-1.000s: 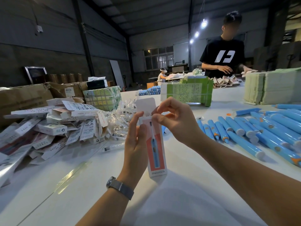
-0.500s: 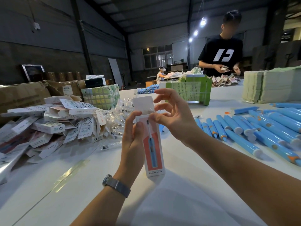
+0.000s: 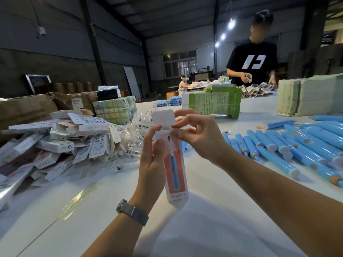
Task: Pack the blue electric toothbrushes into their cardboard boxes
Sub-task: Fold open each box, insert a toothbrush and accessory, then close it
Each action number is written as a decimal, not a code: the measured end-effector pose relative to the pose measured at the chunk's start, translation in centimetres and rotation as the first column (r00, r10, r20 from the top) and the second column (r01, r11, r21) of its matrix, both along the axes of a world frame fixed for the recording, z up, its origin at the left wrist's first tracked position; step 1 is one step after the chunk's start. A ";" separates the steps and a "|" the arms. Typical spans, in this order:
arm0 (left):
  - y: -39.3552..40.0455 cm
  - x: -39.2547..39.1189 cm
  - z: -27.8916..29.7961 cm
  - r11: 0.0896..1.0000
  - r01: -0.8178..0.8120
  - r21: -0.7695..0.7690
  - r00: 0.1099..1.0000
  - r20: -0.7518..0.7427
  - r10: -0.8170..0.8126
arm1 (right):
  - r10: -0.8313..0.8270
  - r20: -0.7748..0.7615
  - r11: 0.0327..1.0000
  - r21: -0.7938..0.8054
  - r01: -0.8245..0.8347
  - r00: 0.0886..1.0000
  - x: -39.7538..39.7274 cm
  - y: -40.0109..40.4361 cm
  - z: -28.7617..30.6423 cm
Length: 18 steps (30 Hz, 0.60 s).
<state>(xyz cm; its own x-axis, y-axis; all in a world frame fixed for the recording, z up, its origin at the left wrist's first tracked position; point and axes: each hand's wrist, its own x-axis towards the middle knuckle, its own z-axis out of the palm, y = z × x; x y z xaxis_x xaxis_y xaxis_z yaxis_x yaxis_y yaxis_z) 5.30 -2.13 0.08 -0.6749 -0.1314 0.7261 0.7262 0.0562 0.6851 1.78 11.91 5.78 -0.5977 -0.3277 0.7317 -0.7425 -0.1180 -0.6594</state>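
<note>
Head view: a worker's left hand grips a tall cardboard box upright above the near middle of the white worktop, thumb on the printed front and fingers curled behind it. The box front shows a picture of a blue toothbrush on a red panel, and its top flap stands open. The right hand pinches a small tab at the box mouth between thumb and forefinger, the other fingers loosely spread above. A grey-strapped watch sits on the left wrist. Blue electric toothbrushes lie in rows along the right edge of the worktop. Folded and flat boxes are heaped at the left edge, with bagged brush heads just beside them. At the far edge, a person in a black T-shirt handles small cartons.
</note>
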 end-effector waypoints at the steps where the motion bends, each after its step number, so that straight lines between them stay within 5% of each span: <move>1: 0.0 0.0 0.0 1.000 -0.003 -0.004 1.000 0.003 0.003 | 0.009 0.012 1.000 -0.015 -0.009 1.000 0.1 0.0 0.0; 18: 0.1 0.0 -0.3 0.996 -0.071 -0.060 0.996 -0.055 0.068 | -0.047 -0.026 0.997 0.054 0.049 0.999 0.1 0.1 0.0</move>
